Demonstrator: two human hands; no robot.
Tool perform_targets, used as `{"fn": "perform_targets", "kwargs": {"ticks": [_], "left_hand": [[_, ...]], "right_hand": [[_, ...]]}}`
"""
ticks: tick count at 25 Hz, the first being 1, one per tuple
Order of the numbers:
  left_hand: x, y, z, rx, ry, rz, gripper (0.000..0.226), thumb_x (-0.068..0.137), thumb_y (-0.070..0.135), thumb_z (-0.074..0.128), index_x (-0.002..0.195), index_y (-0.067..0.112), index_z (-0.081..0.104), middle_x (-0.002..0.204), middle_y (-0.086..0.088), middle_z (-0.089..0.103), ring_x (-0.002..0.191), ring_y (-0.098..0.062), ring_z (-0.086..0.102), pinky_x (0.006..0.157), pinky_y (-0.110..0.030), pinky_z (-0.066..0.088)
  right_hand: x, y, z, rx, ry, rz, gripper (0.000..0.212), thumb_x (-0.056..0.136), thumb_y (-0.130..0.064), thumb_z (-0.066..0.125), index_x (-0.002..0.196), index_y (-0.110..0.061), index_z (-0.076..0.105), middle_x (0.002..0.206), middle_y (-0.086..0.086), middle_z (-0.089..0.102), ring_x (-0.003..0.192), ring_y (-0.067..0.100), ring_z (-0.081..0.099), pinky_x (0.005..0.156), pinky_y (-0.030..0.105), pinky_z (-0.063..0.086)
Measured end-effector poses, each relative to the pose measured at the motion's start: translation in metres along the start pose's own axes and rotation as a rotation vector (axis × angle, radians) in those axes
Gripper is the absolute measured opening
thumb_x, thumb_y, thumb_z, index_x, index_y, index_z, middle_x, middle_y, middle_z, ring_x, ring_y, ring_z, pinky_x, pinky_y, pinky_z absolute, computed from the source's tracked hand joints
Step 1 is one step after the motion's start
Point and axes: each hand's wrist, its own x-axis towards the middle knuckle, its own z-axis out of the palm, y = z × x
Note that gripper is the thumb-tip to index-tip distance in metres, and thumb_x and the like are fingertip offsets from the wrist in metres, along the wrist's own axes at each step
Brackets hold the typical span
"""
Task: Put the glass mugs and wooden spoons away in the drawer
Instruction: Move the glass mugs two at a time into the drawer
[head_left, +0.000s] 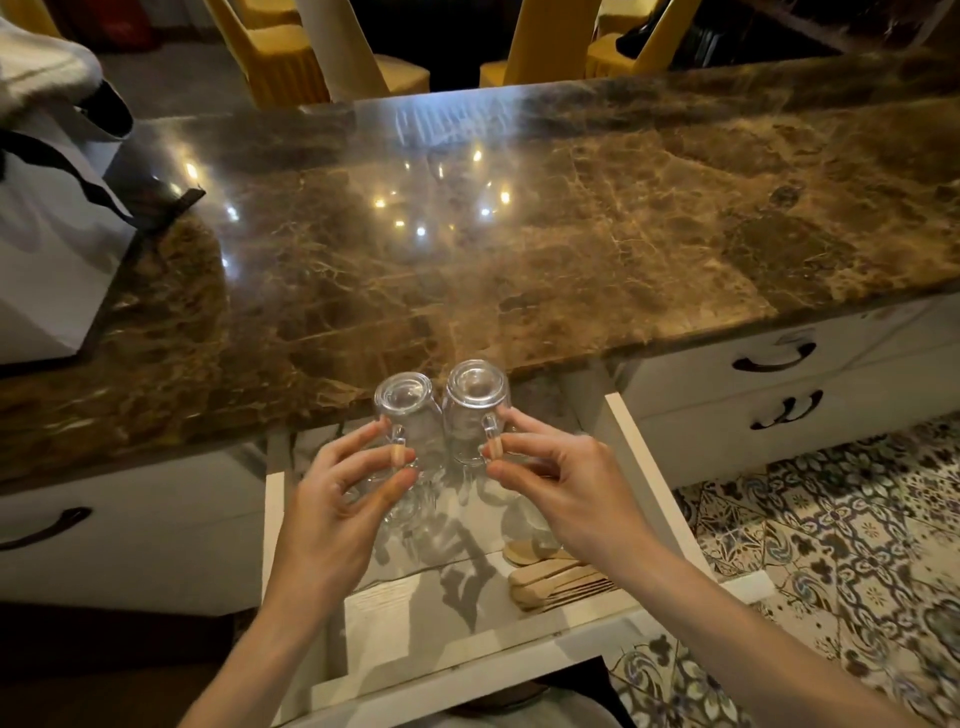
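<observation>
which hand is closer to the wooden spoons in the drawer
Right. The right hand holds a mug just above and behind the wooden spoons, on their side of the drawer; the left hand holds the other mug across the drawer.

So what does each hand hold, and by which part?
Each holds an upside-down glass mug by its handle: left hand the left mug, right hand the right mug.
</observation>
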Motion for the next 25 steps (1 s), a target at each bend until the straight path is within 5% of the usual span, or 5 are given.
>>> {"fn": "perform_targets", "kwargs": {"ticks": [11,15,18,22,25], "left_hand": [[-0.010,-0.044,0.011,0.076,-0.192,-0.170,0.015,0.070,0.022,0.075,0.082,0.030,0.071,0.116,0.009,0.054,0.115,-0.007,0.052,0.088,-0.021,0.049],[-0.007,-0.064,0.021,0.232,-0.246,-0.192,0.016,0.074,0.019,0.076,0.080,0.033,0.071,0.120,0.007,0.054,0.113,-0.007,0.051,0.082,-0.009,0.041],[-0.005,-0.071,0.025,0.263,-0.256,-0.202,0.018,0.073,0.021,0.076,0.079,0.036,0.069,0.121,0.008,0.054,0.104,-0.003,0.056,0.085,-0.013,0.040],[-0.002,-0.076,0.034,0.364,-0.297,-0.178,0.019,0.074,0.025,0.076,0.078,0.041,0.066,0.118,0.012,0.051,0.081,0.007,0.057,0.067,-0.005,0.039],[0.002,-0.080,0.039,0.393,-0.302,-0.145,0.023,0.072,0.028,0.077,0.075,0.046,0.063,0.112,0.013,0.049,0.076,0.007,0.056,0.065,-0.003,0.038]], "right_hand": [[-0.022,0.043,0.026,-0.101,-0.013,0.241,0.011,0.080,-0.017,0.072,0.090,-0.018,0.075,0.137,0.001,0.052,0.106,0.001,0.061,0.089,0.033,0.054],[-0.020,0.052,0.037,-0.137,-0.005,0.380,0.008,0.080,-0.022,0.073,0.088,-0.021,0.075,0.134,-0.007,0.055,0.084,0.005,0.070,0.086,0.032,0.054],[-0.015,0.058,0.044,-0.172,0.035,0.463,0.012,0.081,-0.026,0.071,0.091,-0.019,0.074,0.124,-0.002,0.063,0.081,0.010,0.069,0.083,0.034,0.054],[-0.006,0.064,0.052,-0.193,0.073,0.521,0.015,0.084,-0.025,0.069,0.096,-0.017,0.072,0.115,0.003,0.067,0.083,0.018,0.068,0.081,0.036,0.055],[0.000,0.070,0.057,-0.239,0.087,0.531,0.016,0.086,-0.022,0.067,0.099,-0.015,0.071,0.112,0.003,0.068,0.090,0.017,0.066,0.077,0.023,0.048]]}}
